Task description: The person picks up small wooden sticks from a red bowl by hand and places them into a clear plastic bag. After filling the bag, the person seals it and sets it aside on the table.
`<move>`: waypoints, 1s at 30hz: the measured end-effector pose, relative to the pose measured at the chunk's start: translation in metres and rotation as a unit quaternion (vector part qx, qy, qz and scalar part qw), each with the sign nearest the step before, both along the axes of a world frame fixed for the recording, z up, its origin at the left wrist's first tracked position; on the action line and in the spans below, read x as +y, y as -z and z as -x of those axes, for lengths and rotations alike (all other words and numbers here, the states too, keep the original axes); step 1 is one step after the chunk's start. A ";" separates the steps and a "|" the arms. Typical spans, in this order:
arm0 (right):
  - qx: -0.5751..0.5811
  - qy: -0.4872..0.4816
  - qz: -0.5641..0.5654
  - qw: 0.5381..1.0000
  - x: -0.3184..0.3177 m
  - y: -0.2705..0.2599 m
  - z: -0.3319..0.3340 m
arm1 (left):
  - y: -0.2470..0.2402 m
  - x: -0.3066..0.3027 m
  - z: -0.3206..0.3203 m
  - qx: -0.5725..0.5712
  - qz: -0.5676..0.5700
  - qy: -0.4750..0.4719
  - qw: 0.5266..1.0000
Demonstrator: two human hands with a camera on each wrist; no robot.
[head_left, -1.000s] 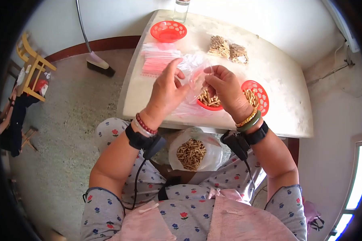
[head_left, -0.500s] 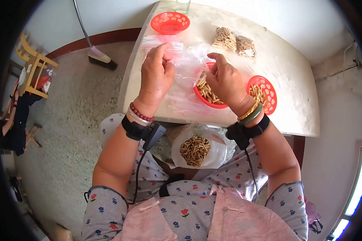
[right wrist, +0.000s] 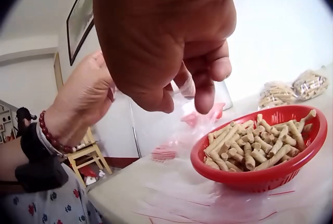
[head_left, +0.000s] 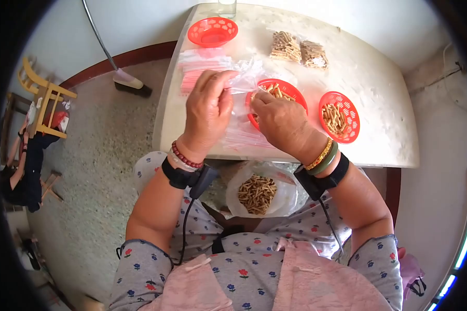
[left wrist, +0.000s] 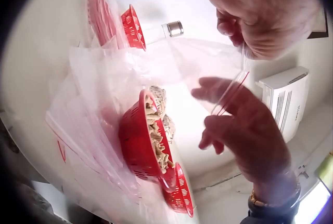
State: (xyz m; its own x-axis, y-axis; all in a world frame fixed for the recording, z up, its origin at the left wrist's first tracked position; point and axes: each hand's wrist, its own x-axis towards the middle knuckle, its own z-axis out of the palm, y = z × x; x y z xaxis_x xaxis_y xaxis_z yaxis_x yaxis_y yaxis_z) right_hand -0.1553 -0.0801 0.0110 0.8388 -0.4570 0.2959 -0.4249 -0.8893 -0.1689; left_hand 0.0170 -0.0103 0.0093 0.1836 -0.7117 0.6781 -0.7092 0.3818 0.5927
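My left hand (head_left: 224, 85) pinches the top edge of a clear zip bag (head_left: 248, 72) just left of a red basket (head_left: 290, 89) heaped with short tan sticks. My right hand (head_left: 257, 101) has curled fingers on the bag's other lip, over the basket's near-left rim. In the left wrist view the bag (left wrist: 203, 63) stretches between my left hand (left wrist: 237, 26) and my right hand (left wrist: 218, 115), above the basket (left wrist: 140, 146). In the right wrist view my right hand (right wrist: 192, 86) hangs over the basket (right wrist: 260, 174), with my left hand (right wrist: 104, 86) behind.
On the pale table (head_left: 379, 88) are a second red basket of sticks (head_left: 339, 116), an empty red basket (head_left: 213, 31), a stack of pink-edged bags (head_left: 200, 65), two filled bags (head_left: 298, 51) and a bottle (head_left: 225, 6). A sack of sticks (head_left: 257, 192) rests on my lap. A broom (head_left: 124, 78) stands to the left.
Both hands have come down and closer together with the bag. The right hand has moved from above the basket to its near-left rim.
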 end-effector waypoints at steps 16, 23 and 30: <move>-0.054 -0.049 0.046 0.996 -0.016 0.021 -0.006 | 0.003 0.026 0.019 -0.101 -0.070 0.108 0.987; -0.062 -0.090 0.032 0.993 -0.024 0.015 0.001 | 0.017 0.019 0.005 -0.167 -0.203 0.053 0.963; 0.180 0.021 -0.049 0.982 -0.021 0.001 0.000 | 0.008 0.012 -0.013 -0.223 -0.110 0.043 0.968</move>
State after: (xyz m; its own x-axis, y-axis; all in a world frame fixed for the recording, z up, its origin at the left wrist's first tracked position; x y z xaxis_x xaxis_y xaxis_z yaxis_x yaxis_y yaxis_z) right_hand -0.1549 -0.1008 0.0103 0.8610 -0.5048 -0.0629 -0.5085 -0.8568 -0.0854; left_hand 0.0297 0.0012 0.0015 -0.1583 -0.8473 0.5069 -0.8847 0.3497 0.3082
